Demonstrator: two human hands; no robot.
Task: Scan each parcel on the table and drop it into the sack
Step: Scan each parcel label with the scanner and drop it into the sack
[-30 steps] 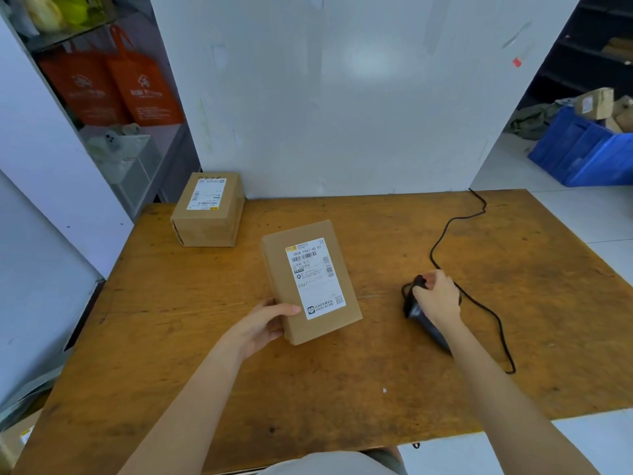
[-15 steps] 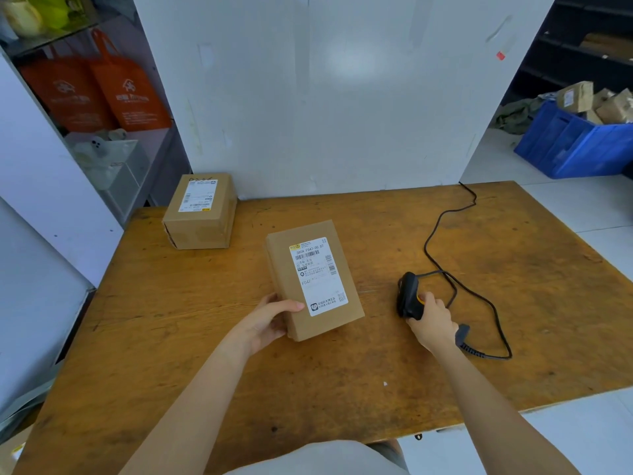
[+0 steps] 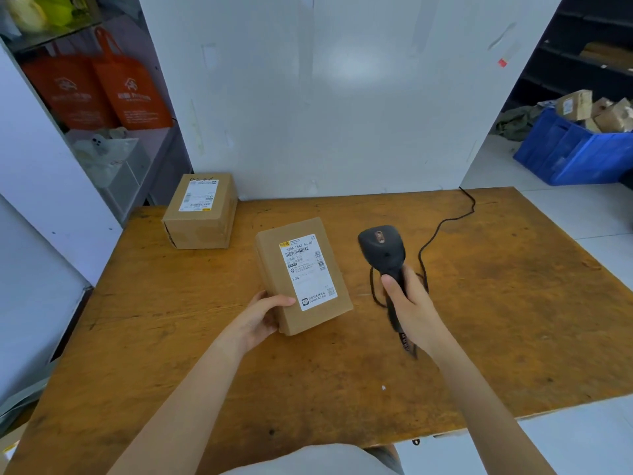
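Parcel (image 3: 303, 274): rectangular box of plain brown cardboard, matte, with crisp edges and a white printed label bearing barcodes on its upper face. It sits at the centre of the worktop (image 3: 496, 320), near end tilted up in the left hand (image 3: 262, 320), whose fingers (image 3: 282, 301) curl round the lower left corner, thumb pressed on top.

Scanner (image 3: 383, 252): black plastic, matte, rounded head on a slim handle, copper-coloured mark on top. It is just right of the parcel, apart from it, clasped in the closed fingers of the right hand (image 3: 411, 308). Thin black cable (image 3: 442, 224) trails back beyond those fingers.

Second parcel (image 3: 202, 212): squatter brown carton with white label, well beyond the left fingers at the far left corner.

Worktop: worn orange-brown wood, scuffed and stained.
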